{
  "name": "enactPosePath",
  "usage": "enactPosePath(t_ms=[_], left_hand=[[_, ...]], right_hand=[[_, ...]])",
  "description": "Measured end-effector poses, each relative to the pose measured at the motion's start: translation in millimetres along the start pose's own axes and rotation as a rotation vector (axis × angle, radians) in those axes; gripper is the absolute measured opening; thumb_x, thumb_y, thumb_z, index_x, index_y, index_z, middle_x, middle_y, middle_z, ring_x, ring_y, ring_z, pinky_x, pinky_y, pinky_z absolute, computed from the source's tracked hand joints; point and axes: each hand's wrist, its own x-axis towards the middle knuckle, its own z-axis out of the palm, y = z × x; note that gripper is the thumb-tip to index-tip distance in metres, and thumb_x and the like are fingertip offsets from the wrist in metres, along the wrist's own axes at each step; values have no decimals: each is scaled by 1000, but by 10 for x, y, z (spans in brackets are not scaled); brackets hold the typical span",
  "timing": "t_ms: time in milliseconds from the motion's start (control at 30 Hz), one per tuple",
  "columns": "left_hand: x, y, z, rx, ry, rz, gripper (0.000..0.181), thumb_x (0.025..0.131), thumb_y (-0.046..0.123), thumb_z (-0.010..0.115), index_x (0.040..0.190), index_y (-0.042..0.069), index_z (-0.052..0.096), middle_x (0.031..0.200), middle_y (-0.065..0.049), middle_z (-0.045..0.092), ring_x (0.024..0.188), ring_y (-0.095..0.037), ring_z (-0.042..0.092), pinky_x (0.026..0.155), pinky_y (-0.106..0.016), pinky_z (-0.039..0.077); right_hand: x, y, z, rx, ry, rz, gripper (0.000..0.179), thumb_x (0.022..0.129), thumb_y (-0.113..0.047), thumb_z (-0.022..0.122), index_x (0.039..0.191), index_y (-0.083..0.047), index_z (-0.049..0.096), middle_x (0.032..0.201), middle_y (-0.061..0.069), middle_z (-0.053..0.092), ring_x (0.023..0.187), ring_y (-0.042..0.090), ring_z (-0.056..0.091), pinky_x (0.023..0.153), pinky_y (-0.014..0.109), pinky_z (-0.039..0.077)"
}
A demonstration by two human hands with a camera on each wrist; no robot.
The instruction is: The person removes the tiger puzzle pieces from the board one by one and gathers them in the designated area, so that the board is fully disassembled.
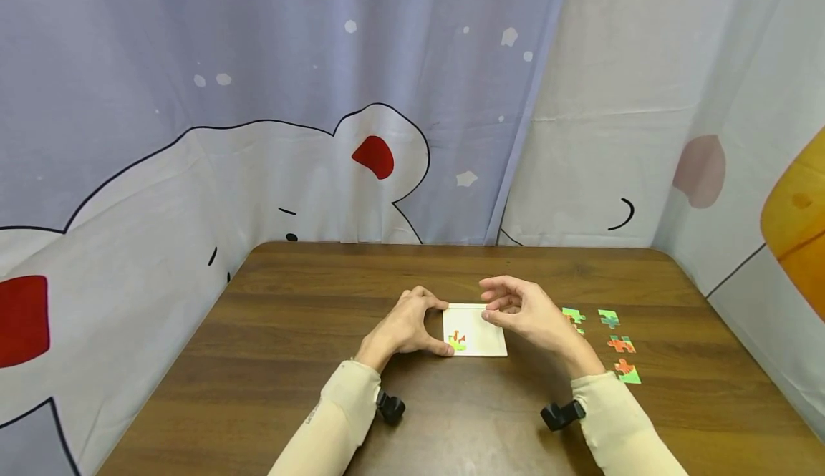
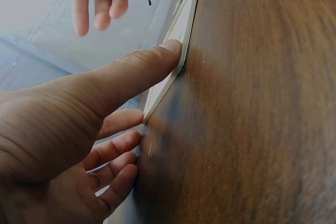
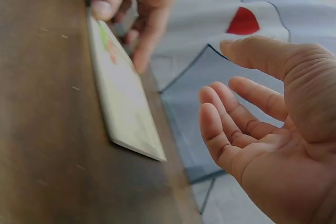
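A small white square puzzle tray point(image 1: 485, 334) lies on the table, with one green-and-orange jigsaw piece point(image 1: 457, 340) in its near left corner. My left hand point(image 1: 404, 324) holds the tray by its left side, thumb at the near corner and index finger at the far corner. In the left wrist view the thumb point(image 2: 142, 69) presses on the tray's rim. Over the tray's right part hovers my right hand point(image 1: 525, 311), fingers loosely bent and nothing between them. The right wrist view shows its palm point(image 3: 283, 156) empty, apart from the tray.
To the right of my right hand lie several loose jigsaw pieces, among them a green one point(image 1: 609, 318), an orange one point(image 1: 621, 344) and a green-orange corner point(image 1: 627, 371). The wooden table point(image 1: 290, 361) ends at a printed curtain point(image 1: 296, 175) behind it.
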Motion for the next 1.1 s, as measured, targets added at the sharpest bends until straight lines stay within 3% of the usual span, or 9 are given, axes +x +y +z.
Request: enactPosePath(t_ms=[200,700,1100], left_hand=[[1,-13,0,4,12,23,85,71,39,108,143,8,75,139,-12,63,130,-33,55,112,-49,51],[8,-25,-3,1,8,29,85,71,40,108,143,10,74,139,-11,63,131,-31,55,114,-48,50],[6,-36,-20,-16,-12,29,88,70,39,109,145,10,73,142,-11,61,132,-32,53,115,-49,50]], right_hand=[[21,92,198,53,-82,16,55,99,-7,85,147,7,63,133,30,70,112,29,75,89,27,62],[54,289,393,64,-147,-20,55,94,-4,88,141,12,65,117,26,69,96,22,70,84,24,59],[56,313,428,-107,-162,-22,51,86,-13,97,129,3,74,106,11,67,94,21,62,82,23,56]])
